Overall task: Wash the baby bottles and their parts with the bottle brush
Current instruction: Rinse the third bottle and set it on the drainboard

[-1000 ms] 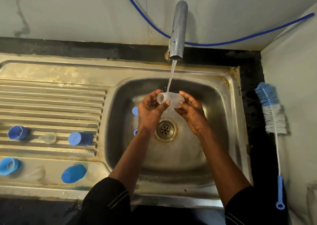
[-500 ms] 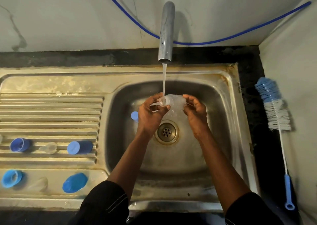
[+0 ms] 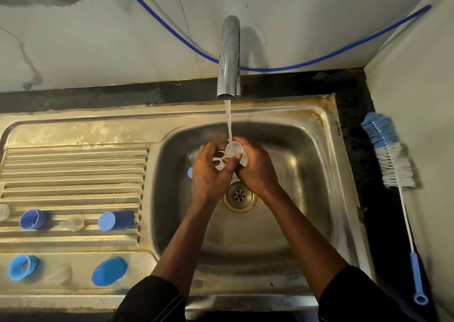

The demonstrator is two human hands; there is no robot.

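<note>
Right now both hands are bunched together over the middle of the sink (image 3: 307, 174), straight under the tap (image 3: 228, 56), and the clear bottle (image 3: 234, 149) sits between them, above the drain (image 3: 239, 195). The left hand (image 3: 211, 172) curls round the bottle from one side, thumb across the front, while the right hand (image 3: 258, 169) wraps it from the other, so the two sets of fingers nearly meet. Only the bottle's round end shows between the knuckles, facing up, and the stream of water (image 3: 229, 122) lands on its rim and sprays off in thin strands over the left hand. A small blue piece (image 3: 190, 173) peeks out in the basin just behind the left hand; what it is I cannot tell. Off to the right, on the dark counter (image 3: 353, 130) against the side wall, the bottle brush (image 3: 390, 159) lies well apart from both hands, blue and white bristles at the far end, blue handle nearer. On the drainboard (image 3: 73, 169) to the left rest four blue caps (image 3: 115, 220) in two rows, each row with a clear teat (image 3: 72, 222) between its caps. A blue hose (image 3: 294, 63) sags along the wall behind the tap.
</note>
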